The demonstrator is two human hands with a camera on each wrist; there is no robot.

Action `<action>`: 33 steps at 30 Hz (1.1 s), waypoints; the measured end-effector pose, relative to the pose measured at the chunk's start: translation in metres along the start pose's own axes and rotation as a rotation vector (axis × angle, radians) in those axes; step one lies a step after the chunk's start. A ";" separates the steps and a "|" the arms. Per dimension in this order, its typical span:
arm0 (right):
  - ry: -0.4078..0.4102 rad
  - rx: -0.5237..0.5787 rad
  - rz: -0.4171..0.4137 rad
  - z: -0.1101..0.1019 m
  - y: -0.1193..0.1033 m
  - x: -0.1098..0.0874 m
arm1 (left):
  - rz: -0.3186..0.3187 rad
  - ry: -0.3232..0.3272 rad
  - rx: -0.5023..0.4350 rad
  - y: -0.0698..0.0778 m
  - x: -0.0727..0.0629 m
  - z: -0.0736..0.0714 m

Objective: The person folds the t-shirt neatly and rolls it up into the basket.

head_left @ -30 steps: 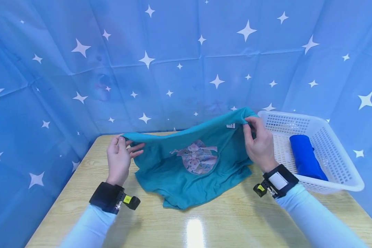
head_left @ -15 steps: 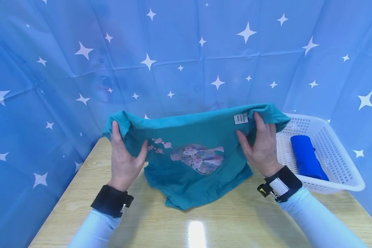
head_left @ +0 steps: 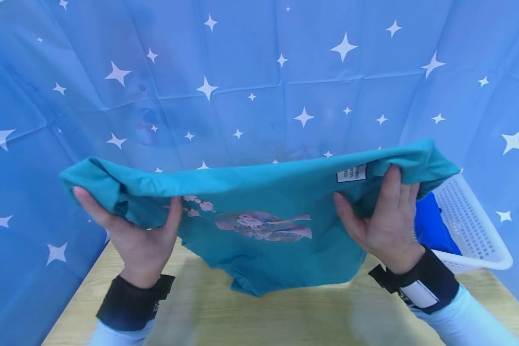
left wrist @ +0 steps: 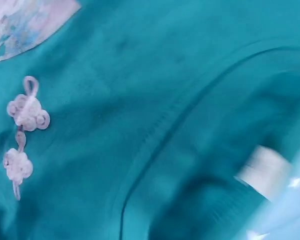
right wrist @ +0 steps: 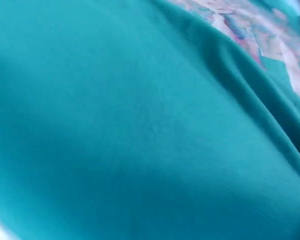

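Observation:
A teal T-shirt (head_left: 259, 192) is stretched sideways between my two hands in the head view, its upper edge raised and its lower part hanging towards the table. My left hand (head_left: 144, 245) grips the left end, with some fingertips covered by cloth. At the other end, my right hand (head_left: 387, 226) holds a bunched fold, its thumb spread over the front. A pink floral round print (head_left: 264, 226) and a white text patch (head_left: 352, 173) show on the fabric. Curved neckline seam (left wrist: 175, 125) and knot-like flower motifs (left wrist: 26, 112) appear in the left wrist view. Teal cloth (right wrist: 140, 125) fills most of the right wrist view.
A white perforated basket (head_left: 480, 226) stands at the right of the wooden table (head_left: 225, 322), partly behind the shirt. Inside it is a rolled blue cloth (head_left: 434, 226). A blue curtain with white stars (head_left: 259, 57) hangs close behind the table.
Both hands have moved apart and nearer the camera, spreading the T-shirt wider and raising it. The left hand has swung left; the shirt's right end now covers part of the basket.

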State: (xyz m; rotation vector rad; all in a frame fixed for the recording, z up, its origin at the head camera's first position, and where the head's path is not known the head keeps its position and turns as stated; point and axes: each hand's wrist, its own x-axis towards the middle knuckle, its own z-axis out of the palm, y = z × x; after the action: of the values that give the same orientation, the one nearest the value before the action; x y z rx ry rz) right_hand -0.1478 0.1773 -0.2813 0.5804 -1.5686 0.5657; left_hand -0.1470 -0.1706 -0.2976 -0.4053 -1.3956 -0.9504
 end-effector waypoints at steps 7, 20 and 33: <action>-0.060 0.024 0.074 0.025 0.004 0.039 | -0.029 -0.197 0.168 -0.022 0.060 0.026; -1.439 -0.188 0.386 0.057 0.043 -0.096 | -0.500 -1.688 0.393 -0.112 -0.059 0.018; -1.569 -0.243 0.261 0.032 0.034 -0.126 | -0.577 -1.828 0.441 -0.099 -0.085 -0.013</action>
State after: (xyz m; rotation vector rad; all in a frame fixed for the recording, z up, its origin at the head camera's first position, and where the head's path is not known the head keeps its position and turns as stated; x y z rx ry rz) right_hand -0.1861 0.1865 -0.4093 0.6492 -3.1614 -0.0231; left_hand -0.2052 -0.2108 -0.4083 -0.5414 -3.4379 -0.4892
